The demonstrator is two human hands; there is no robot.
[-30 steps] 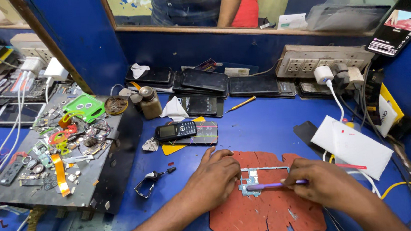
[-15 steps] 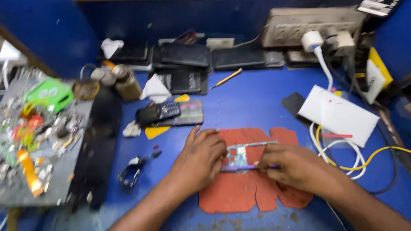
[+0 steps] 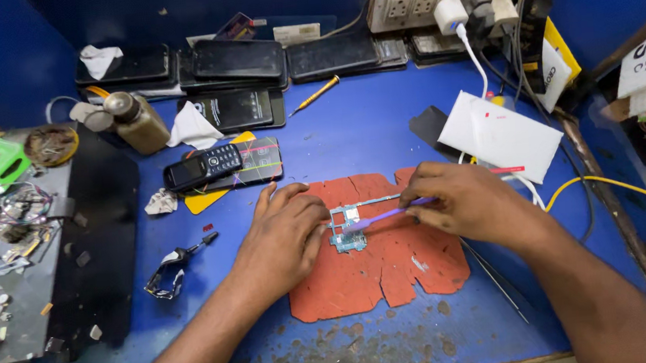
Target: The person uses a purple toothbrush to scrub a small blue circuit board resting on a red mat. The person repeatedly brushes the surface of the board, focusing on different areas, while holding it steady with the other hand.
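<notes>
A small circuit board (image 3: 347, 229) is pinned flat on the red mat (image 3: 379, 265) by the left hand's (image 3: 285, 238) spread fingers, steadying it. A purple tool (image 3: 387, 215) is pinched by the right hand (image 3: 467, 201), tip laid on the board.

We work at a blue bench (image 3: 365, 136), scuffed bare along its bottom edge. On it lie a torn red mat (image 3: 391, 264) at centre, a white envelope (image 3: 500, 137) at right, dark phones (image 3: 244, 61) along the top, and a small bottle (image 3: 136, 121) at upper left.

Scuffed blue workbench (image 3: 379, 115) enclosed by dark blue walls (image 3: 13, 52).
</notes>
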